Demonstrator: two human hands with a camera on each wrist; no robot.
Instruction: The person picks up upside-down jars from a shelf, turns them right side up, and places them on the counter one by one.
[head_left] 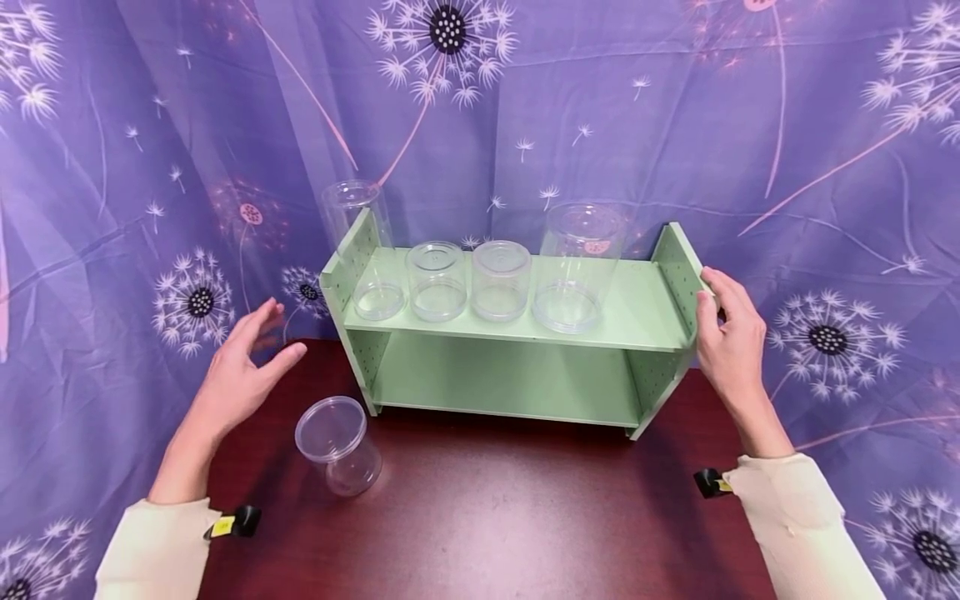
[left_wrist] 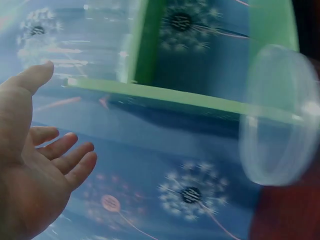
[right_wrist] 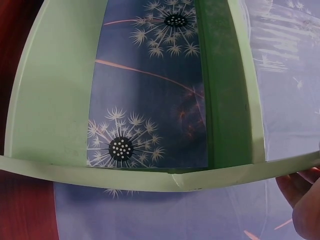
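A green two-tier shelf [head_left: 480, 375] stands on the table, with my right hand [head_left: 731, 333] gripping the edge of its right side panel. In the right wrist view, the fingers [right_wrist: 306, 210] lie against the outside of that panel. My left hand [head_left: 236, 371] is in the air left of the shelf, holding nothing, thumb apart from the fingers. Below and right of it, a clear plastic jar [head_left: 352, 467] stands on the table. On the upper tier are a tall narrow jar [head_left: 367, 225], two short jars [head_left: 437, 283] and a large wide jar [head_left: 581, 258], all clear.
The dark red table [head_left: 495, 517] extends in front of the shelf. A purple curtain with dandelion prints [head_left: 600, 100] hangs behind and along both sides. Nothing shows on the lower tier [head_left: 510, 383]. The left wrist view is blurred.
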